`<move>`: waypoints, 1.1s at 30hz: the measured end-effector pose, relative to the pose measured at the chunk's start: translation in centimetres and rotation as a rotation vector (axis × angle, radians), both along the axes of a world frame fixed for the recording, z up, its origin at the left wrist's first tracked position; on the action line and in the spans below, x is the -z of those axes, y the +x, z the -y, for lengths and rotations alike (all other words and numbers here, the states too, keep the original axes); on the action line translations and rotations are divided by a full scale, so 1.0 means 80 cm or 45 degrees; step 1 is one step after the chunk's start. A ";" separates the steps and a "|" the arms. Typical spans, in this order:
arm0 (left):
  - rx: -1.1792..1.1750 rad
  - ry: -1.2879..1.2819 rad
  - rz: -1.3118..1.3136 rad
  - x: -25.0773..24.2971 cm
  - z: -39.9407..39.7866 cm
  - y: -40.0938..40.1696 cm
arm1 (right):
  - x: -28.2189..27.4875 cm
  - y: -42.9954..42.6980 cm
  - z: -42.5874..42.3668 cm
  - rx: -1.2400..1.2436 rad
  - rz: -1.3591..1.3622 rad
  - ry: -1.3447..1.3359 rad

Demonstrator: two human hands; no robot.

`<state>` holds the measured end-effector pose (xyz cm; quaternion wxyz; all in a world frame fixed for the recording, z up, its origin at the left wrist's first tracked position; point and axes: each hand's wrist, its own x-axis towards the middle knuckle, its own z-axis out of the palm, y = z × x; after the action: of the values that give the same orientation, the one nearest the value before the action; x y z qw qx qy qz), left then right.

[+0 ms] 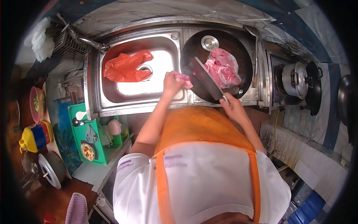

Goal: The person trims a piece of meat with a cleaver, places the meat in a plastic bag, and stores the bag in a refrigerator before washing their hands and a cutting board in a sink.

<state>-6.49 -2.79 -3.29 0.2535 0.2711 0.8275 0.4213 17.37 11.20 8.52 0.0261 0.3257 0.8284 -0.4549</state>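
My left hand [172,83] grips a piece of raw meat [184,81] over the strip between the sink basin and a dark round board [193,46]. A cleaver [207,81] is in my right hand [232,106], held by its handle, its broad blade slanting up and left above the board. Right of the blade, more raw meat [214,70] lies in and beside a clear plastic bag [230,63] on the board. A round metal sink strainer [210,43] rests near the board's far edge.
In the steel sink [165,98] lies a red plastic bag [125,67], partly by the drain. The faucet [92,42] reaches over its left rim. A lidded pot [295,79] stands on the stove at right. At left is a green rack [100,148] with utensils.
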 end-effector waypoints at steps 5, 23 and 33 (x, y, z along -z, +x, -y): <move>-0.291 0.351 0.892 -0.059 0.007 0.007 | -0.061 -0.013 -0.040 0.357 -0.108 0.421; 0.525 0.349 -0.586 -0.078 -0.124 0.063 | 0.096 0.023 -0.176 0.381 -0.057 1.119; 0.631 -0.052 -0.582 -0.073 -0.139 0.095 | 0.054 -0.082 -0.179 0.264 -0.468 0.883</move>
<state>1.14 8.33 2.52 0.1615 0.5464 0.7802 0.2583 10.79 25.54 4.18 -0.2798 0.3103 0.8864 -0.1992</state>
